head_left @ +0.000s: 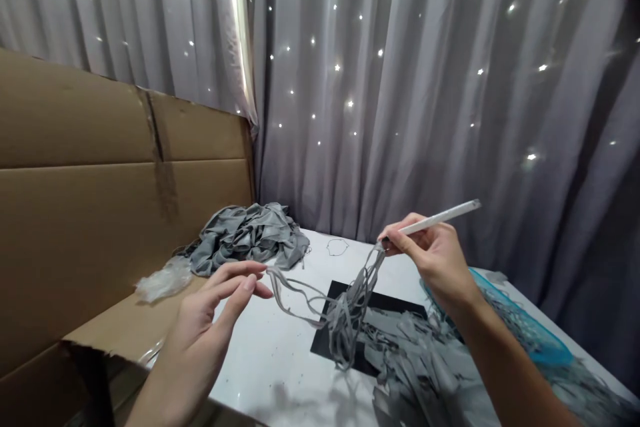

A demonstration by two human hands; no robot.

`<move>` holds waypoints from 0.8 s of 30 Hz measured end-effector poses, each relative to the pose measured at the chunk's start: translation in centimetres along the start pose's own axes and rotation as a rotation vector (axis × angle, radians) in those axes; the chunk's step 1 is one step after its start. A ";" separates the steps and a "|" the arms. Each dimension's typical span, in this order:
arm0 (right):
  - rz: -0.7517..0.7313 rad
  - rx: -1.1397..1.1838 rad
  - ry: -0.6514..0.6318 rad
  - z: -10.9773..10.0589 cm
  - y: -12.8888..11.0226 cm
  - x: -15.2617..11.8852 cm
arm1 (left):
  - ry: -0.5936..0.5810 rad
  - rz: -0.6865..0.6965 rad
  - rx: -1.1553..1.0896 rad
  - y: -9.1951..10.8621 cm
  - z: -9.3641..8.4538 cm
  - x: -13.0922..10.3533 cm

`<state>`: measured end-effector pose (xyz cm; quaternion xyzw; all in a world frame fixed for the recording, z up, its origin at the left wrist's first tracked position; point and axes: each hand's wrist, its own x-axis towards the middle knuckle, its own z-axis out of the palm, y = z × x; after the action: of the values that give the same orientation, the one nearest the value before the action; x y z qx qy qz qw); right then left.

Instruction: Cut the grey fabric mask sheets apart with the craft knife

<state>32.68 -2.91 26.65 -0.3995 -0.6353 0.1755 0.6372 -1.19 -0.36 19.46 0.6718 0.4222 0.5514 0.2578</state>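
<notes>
Above the white table [280, 360], grey fabric strips [345, 310] hang from a white stick [440, 217] pinched in the right hand [433, 250]. The left hand [220, 300], fingers loosely spread, pinches one strip's end. Separating a strand seems in hand; drawing it free calls for a steady pull leftward. A grey cloth heap [250, 234] lies far left by cardboard [100, 200].

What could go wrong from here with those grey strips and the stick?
The bundle of grey strips hangs looped on the tip of the white stick in the right hand; tilted, it might slide off. The left hand pinches just one strip; pulling may tighten the tangle or slip free.
</notes>
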 end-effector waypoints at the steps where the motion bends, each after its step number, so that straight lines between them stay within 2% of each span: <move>1: 0.002 0.002 -0.009 0.1 -0.1 0.1 | 0.001 -0.004 0.001 0.2 0.4 -0.1; 6: -0.034 -0.027 -0.049 0.9 -1.0 0.6 | -0.037 0.023 -0.042 1.9 2.8 -0.7; 12: -0.098 -0.105 -0.155 1.8 -2.0 0.4 | -0.182 -0.013 -0.144 3.5 7.4 -2.4; 16: -0.100 -0.060 -0.157 2.3 -2.4 0.3 | -0.331 -0.022 -0.200 3.8 9.9 -3.7; 19: -0.109 -0.041 -0.121 2.1 -2.8 0.6 | -0.381 -0.037 -0.218 3.0 10.1 -4.1; 24: -0.066 0.024 -0.078 0.7 -3.3 1.1 | -0.278 -0.083 -0.240 0.5 7.9 -3.8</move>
<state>31.25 -3.97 29.74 -0.3633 -0.6705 0.1775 0.6220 6.44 -2.96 15.83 0.6879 0.3411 0.4884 0.4146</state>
